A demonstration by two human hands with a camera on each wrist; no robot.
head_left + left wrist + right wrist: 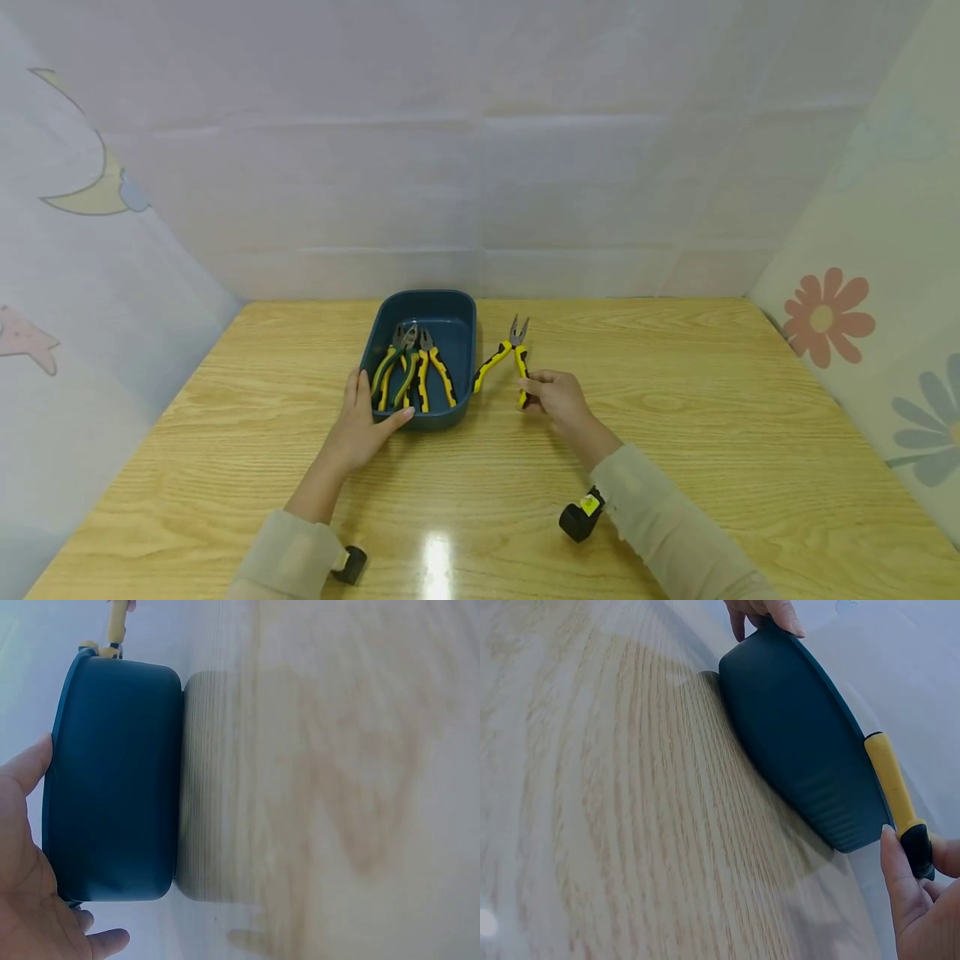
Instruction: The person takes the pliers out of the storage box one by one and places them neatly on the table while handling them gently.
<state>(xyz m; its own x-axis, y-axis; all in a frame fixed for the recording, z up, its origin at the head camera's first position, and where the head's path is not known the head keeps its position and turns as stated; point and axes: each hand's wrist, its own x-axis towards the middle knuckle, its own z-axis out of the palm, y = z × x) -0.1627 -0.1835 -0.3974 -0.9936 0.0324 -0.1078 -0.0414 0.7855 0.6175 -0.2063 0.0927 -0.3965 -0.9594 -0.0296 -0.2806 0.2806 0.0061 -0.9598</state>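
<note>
A dark blue plastic bin [438,421] stands on the table with several pliers [422,379] inside, green-handled and yellow-and-black-handled. My left hand [362,429] holds its near left corner, thumb along the near rim and fingers on the left side. Just right of the bin, my right hand [562,404] pinches the right handle of yellow-and-black pliers [492,367]. These pliers are spread, jaws pointing away from me, the left handle's end at the bin's right rim. In the right wrist view one yellow handle [891,776] overlaps the rim.
The bin sits toward the back of the wood-grain table [675,400]. A pale cloth wall [480,183] rises behind it, and printed cloth panels flank both sides. A black strap-mounted device [581,517] hangs at my right wrist, another [350,564] at my left.
</note>
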